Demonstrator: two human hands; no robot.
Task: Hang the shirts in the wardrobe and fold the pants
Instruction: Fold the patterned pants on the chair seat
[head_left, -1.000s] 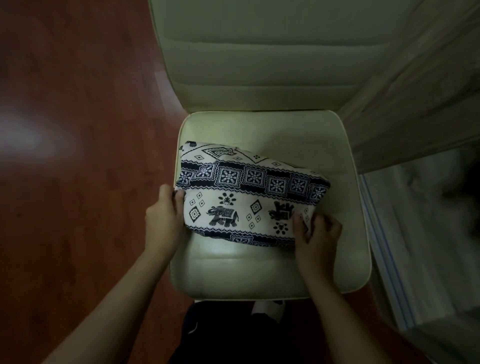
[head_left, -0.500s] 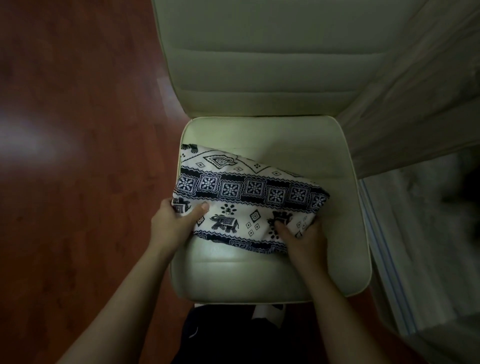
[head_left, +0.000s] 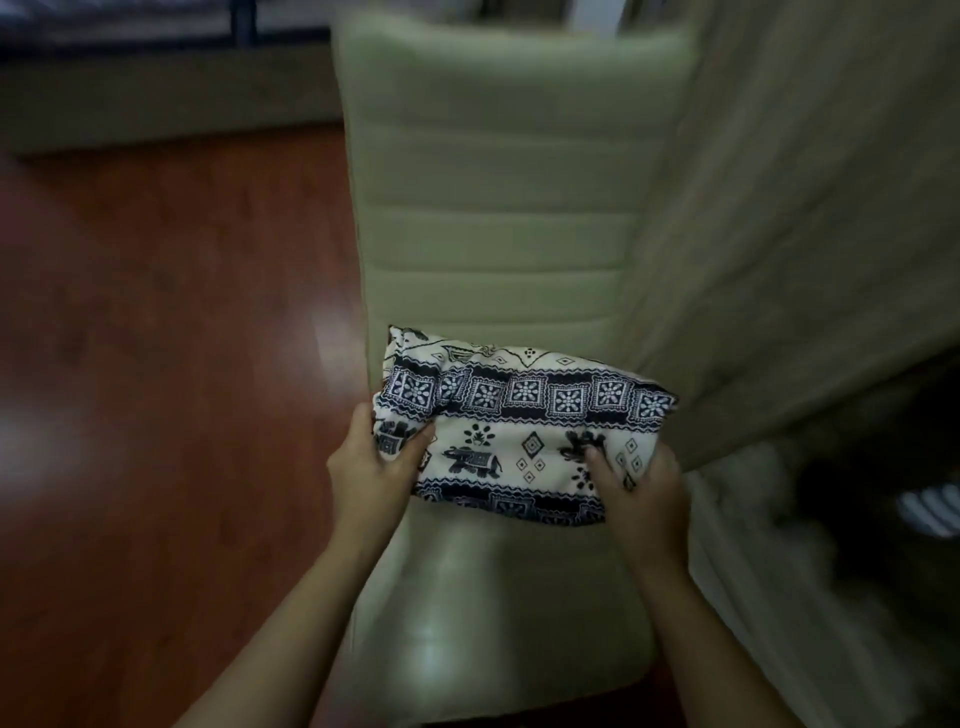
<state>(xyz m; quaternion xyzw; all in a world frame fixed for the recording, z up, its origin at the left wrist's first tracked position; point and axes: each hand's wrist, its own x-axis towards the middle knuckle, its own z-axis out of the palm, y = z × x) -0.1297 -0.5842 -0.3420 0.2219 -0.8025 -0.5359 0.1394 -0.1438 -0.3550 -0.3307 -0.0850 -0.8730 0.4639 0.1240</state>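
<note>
Two hands (head_left: 372, 470) — folded pants (head_left: 519, 415) between

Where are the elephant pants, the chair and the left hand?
pants (head_left: 524, 415): head view, on the patterned middle of the folded cloth.
chair (head_left: 498, 218): head view, on the padded backrest.
left hand (head_left: 371, 470): head view, on the back of the hand.

The folded pants (head_left: 524, 421) are thin cloth, matt and soft, printed in dark navy on cream, and creased where they bunch. The chair (head_left: 498, 208) is covered in pale cream leather-like upholstery. It is smooth, padded in stitched ribs on the back, with a dull sheen on the seat. The floor (head_left: 156, 364) is reddish-brown wood, glossy, mirroring soft patches of light. The panel (head_left: 810, 234) at the right shows pale, matt wood grain.
</note>
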